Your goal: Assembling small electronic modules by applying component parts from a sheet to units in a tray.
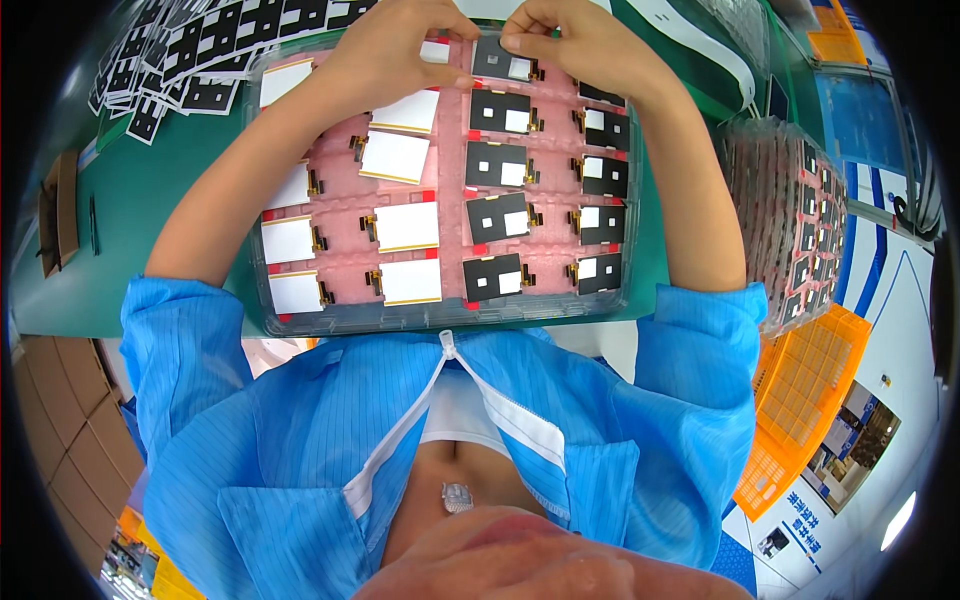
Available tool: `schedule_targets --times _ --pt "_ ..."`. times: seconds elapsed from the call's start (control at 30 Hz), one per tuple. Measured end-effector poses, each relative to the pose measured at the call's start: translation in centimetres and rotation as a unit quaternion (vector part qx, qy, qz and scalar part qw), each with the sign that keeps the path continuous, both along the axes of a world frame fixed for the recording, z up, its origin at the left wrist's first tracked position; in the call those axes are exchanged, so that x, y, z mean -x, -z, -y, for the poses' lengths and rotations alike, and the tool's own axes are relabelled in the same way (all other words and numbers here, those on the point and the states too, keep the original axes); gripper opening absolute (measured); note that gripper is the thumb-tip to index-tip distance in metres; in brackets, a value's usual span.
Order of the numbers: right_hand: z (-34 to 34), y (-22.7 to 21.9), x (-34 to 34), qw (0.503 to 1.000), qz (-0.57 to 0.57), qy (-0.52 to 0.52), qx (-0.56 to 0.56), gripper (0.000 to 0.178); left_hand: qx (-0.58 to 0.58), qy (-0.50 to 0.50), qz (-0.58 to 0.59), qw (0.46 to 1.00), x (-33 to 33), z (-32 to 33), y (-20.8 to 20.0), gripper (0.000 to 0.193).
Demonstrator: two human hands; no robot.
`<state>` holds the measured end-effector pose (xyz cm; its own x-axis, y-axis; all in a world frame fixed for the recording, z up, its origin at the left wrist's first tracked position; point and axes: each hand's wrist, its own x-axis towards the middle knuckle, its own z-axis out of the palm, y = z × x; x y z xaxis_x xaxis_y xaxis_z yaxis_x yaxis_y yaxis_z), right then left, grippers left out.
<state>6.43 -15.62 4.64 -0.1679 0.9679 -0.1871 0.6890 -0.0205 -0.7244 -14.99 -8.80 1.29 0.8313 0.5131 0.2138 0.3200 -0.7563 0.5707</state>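
Observation:
A clear plastic tray [440, 318] with a pink liner lies before me, holding rows of small flat display panels with short flex tails. Those in the left columns, such as one white panel [407, 228], are plain white. On the right side the panels are partly covered by black stickers, as on one black-faced panel [497, 165]. My right hand [590, 45] pinches at the upper edge of the far black-faced panel [498, 62]. Beside that panel's left edge is my left hand [405, 50], thumb and forefinger apart, thumb tip close to its corner; its other fingers are partly hidden.
Black die-cut stickers on white backing [215, 50] lie in a loose pile at the far left. To the right stands a stack of filled trays [785, 220], with an orange basket [810, 390] below it. A small cardboard box [58, 215] sits on the green table [150, 200].

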Motion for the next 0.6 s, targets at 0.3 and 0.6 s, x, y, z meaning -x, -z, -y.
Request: schedule_targets --times 0.3,0.6 --pt "0.12 0.19 0.08 1.0 0.012 0.005 0.008 0.018 0.008 0.003 0.005 1.0 0.11 0.4 -0.19 0.04" --pt "0.15 0.03 0.16 1.0 0.012 0.007 0.005 0.02 0.007 0.006 0.007 1.0 0.06 0.17 0.1 0.04"
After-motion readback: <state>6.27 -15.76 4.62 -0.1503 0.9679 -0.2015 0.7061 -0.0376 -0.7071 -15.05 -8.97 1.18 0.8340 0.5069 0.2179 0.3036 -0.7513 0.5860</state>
